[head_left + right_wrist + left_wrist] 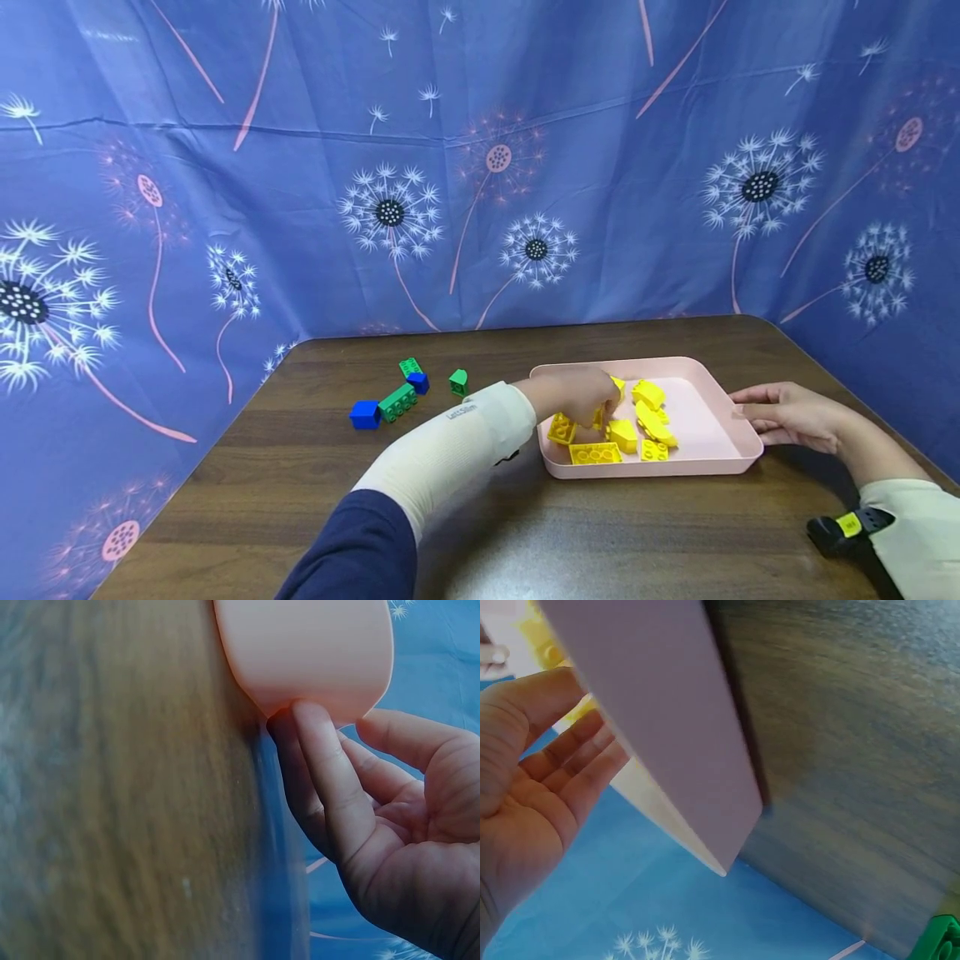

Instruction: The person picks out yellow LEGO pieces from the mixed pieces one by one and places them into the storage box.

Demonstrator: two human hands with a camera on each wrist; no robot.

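Blue dandelion-print curtain [480,167] surrounds a dark wooden table [300,500].

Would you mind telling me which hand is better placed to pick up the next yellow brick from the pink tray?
The left hand, probably: it is already inside the pink tray among the yellow bricks, while the right hand rests fingertips against the tray's right edge, apparently steadying it.
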